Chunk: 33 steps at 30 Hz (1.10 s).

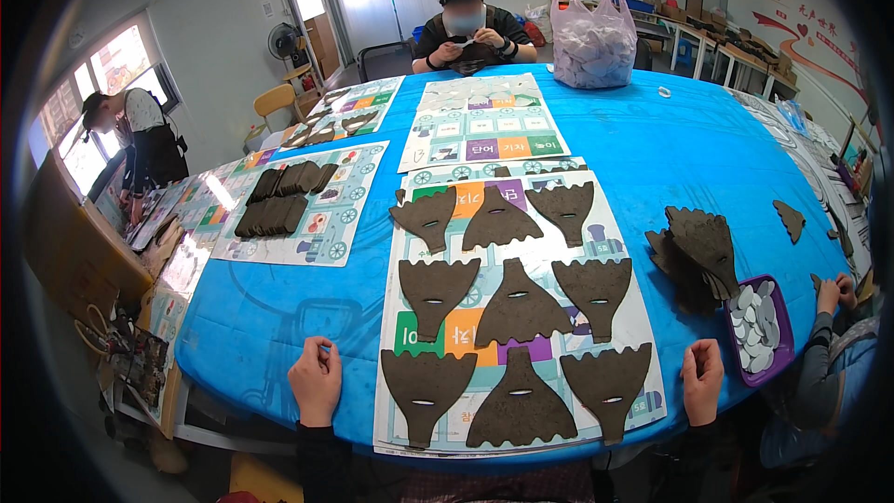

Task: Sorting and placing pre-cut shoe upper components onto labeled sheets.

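My left hand (316,382) rests closed on the blue cloth, just left of a printed board (384,410). My right hand (702,382) lies on the other side of that board, its fingers curled in. Nothing shows in either hand. Dark brown fan-shaped pieces (425,393) with scalloped wide edges cover the board in three rows of three, some turned the other way up. Each has a slit near its middle, and the slits in the near row look white. Ahead of my right hand, a pile of similar brown pieces (705,247) leans by a purple basket (784,368) of white oval discs (754,326).
Stacked dark strips (275,214) lie on another board at left. Across the blue table (670,149), a person (466,33) handles a small white thing beside a bag of white pieces (593,47). Another person's hands (835,292) are at right; someone bends (149,135) at far left.
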Tool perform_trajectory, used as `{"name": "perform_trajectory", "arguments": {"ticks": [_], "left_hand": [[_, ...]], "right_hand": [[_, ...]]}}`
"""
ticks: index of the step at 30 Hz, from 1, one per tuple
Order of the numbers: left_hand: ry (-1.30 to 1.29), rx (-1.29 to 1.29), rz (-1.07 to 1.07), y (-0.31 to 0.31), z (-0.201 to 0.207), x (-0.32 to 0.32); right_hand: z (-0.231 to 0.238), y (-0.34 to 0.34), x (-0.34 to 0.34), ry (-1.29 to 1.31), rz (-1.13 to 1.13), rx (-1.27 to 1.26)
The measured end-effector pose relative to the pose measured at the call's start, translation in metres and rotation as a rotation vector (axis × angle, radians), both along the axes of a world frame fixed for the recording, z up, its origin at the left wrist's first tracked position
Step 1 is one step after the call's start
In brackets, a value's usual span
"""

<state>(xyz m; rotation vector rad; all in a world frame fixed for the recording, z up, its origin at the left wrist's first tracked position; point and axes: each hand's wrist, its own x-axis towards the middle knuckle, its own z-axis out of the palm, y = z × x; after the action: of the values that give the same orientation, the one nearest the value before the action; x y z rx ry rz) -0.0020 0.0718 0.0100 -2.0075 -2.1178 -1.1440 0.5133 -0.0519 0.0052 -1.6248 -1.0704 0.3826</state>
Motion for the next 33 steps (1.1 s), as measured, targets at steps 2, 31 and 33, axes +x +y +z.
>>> {"name": "perform_trajectory", "arguments": {"ticks": [2,31,33], "left_hand": [[0.003,0.003,-0.001,0.0001,0.0002,0.0000],[0.003,-0.004,0.001,0.0001,-0.0007,-0.0011],[0.001,-0.004,0.001,-0.0002,0.0003,-0.0003]], "right_hand": [[-0.0014,-0.0004,0.0012,-0.009,0.004,0.004],[0.0005,0.0001,-0.0005,-0.009,-0.017,-0.018],[0.0003,0.0001,-0.0004,-0.013,-0.017,-0.019]]}}
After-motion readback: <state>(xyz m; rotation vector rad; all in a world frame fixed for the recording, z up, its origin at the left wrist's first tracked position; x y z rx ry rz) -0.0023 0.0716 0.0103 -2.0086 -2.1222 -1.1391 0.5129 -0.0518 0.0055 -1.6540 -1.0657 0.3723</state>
